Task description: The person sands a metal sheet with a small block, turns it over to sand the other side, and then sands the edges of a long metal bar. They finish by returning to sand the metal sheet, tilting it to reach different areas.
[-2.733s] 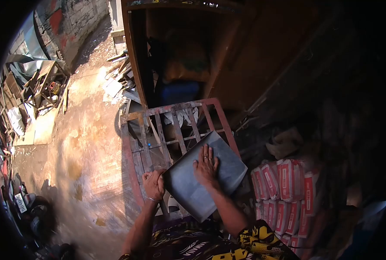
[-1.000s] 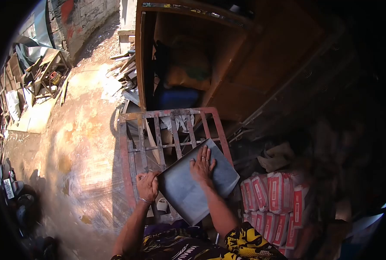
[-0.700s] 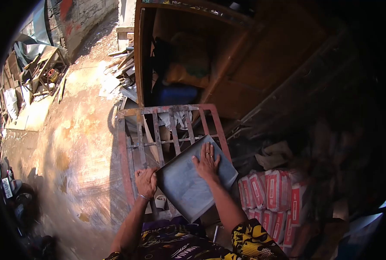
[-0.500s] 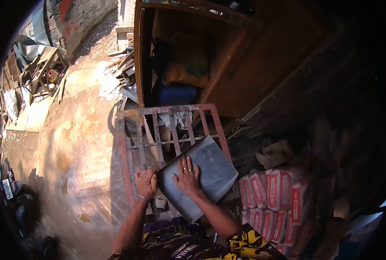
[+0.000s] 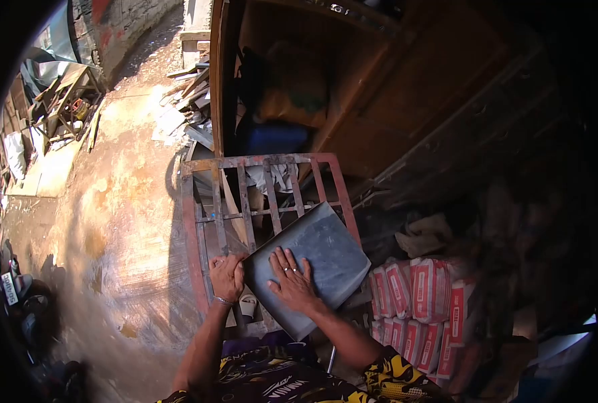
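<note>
A grey sheet-metal tray with folded edges lies tilted across a slatted metal rack with worn red paint. My right hand, a ring on it, rests flat on the tray's inner face with its fingers stretched out. At the tray's left corner my left hand is closed, its fingers curled, above the rack's left slats. What those fingers hold, if anything, is hidden. Through the slats below shows a light-coloured sandal.
Red-and-white packs are stacked at the right. Behind the rack stands a brown wooden cabinet with a blue item inside. Scrap wood lies beside it. A motorbike's number plate shows at far left, beyond the sunlit ground.
My right hand still presses on the tray, its fingers shifted slightly. The left hand stays closed at the corner, its fingers a little differently curled. The whole view has shifted slightly.
</note>
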Demonstrator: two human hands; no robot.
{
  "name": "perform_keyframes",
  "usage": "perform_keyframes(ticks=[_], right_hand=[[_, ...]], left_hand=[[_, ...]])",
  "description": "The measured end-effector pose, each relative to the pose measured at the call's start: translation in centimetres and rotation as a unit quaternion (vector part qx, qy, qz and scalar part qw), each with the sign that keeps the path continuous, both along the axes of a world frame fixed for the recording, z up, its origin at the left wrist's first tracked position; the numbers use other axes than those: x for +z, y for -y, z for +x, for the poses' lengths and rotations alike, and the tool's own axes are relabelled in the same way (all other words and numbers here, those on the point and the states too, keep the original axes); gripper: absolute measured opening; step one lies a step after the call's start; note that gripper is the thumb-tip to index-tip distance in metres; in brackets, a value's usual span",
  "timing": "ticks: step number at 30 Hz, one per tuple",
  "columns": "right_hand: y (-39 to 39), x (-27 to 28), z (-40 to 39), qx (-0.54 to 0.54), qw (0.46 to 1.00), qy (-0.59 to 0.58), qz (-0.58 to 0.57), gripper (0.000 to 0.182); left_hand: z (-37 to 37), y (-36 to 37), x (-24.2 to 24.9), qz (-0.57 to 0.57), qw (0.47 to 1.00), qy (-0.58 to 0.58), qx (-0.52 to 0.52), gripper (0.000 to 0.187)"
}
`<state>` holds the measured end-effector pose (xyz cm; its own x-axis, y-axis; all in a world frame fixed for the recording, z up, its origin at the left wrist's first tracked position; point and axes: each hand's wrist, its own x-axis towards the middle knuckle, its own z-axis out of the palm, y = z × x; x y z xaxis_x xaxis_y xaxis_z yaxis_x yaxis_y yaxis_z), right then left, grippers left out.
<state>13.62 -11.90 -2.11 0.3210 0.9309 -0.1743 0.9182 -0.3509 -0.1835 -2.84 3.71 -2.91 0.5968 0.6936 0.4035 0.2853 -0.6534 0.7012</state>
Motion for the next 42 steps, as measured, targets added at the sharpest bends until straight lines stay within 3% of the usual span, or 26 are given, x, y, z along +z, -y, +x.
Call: perform_keyframes(ticks=[1, 4, 7, 10, 11, 13, 15, 17, 20, 23, 26, 29, 31, 35, 37, 42], right_hand=[[0.1, 1.6, 2.6, 0.015, 0.999, -0.001, -0.028, 0.085], [-1.0, 0.1, 12.4, -0.244, 0.967, 0.065, 0.025, 0.081], [-1.9, -0.7, 11.5, -0.287, 0.955, 0.064, 0.045, 0.081], [-1.1, -0.1, 1.1, -0.096, 0.995, -0.002, -0.010, 0.087], [0.3, -1.1, -1.0, -0.020, 0.999, -0.008, 0.033, 0.090], [1.0, 0.4, 1.6, 0.012, 1.000, 0.021, -0.017, 0.089], [0.2, 0.8, 8.1, -0.173, 0.984, 0.030, 0.018, 0.086], [0.3, -2.2, 14.5, -0.285, 0.950, 0.055, 0.119, 0.084], [-0.1, -1.2, 9.2, -0.227, 0.971, 0.053, 0.051, 0.085], [1.6, 0.0, -0.3, -0.002, 1.000, -0.016, 0.012, 0.086], [0.9, 2.2, 3.5, -0.003, 0.999, -0.025, -0.039, 0.086], [-0.9, 0.5, 12.1, -0.262, 0.964, 0.037, 0.028, 0.083], [-2.2, 0.1, 11.0, -0.302, 0.952, 0.033, 0.044, 0.082], [-1.1, -0.5, -2.7, -0.024, 0.999, 0.021, 0.040, 0.080], [-0.1, 0.1, -2.5, 0.051, 0.997, 0.002, 0.056, 0.075], [-1.1, 0.5, 4.2, -0.097, 0.993, 0.033, 0.059, 0.064]], left_hand=[[0.1, 0.0, 0.0, -0.004, 1.000, -0.003, 0.002, 0.024], [0.0, 0.1, 0.0, -0.008, 1.000, -0.003, 0.005, 0.024], [-0.1, 0.0, -0.4, 0.006, 1.000, -0.004, 0.007, 0.024], [-0.1, 0.2, -0.9, 0.018, 1.000, -0.005, 0.021, 0.024], [-0.1, 0.1, -0.9, 0.014, 1.000, -0.005, 0.017, 0.024], [0.2, 0.1, -0.7, 0.010, 1.000, -0.004, 0.009, 0.024], [0.1, 0.2, -0.1, 0.007, 1.000, -0.004, 0.011, 0.025], [0.0, 0.0, -0.1, -0.007, 1.000, -0.014, 0.007, 0.024], [-0.1, 0.0, -0.5, -0.005, 1.000, -0.014, 0.007, 0.023], [0.1, 0.1, -0.3, 0.004, 1.000, 0.006, 0.014, 0.023], [0.3, 0.0, -0.3, 0.014, 1.000, 0.013, 0.016, 0.022], [0.0, 0.1, 0.0, -0.001, 1.000, -0.003, 0.008, 0.022], [-0.3, 0.1, 0.3, -0.005, 1.000, -0.011, 0.004, 0.023], [-0.3, 0.2, 0.5, -0.006, 1.000, -0.012, 0.003, 0.023], [-0.2, 0.1, 0.5, 0.000, 1.000, -0.008, 0.004, 0.023], [-0.2, 0.2, 0.2, 0.003, 1.000, -0.020, 0.010, 0.023]])
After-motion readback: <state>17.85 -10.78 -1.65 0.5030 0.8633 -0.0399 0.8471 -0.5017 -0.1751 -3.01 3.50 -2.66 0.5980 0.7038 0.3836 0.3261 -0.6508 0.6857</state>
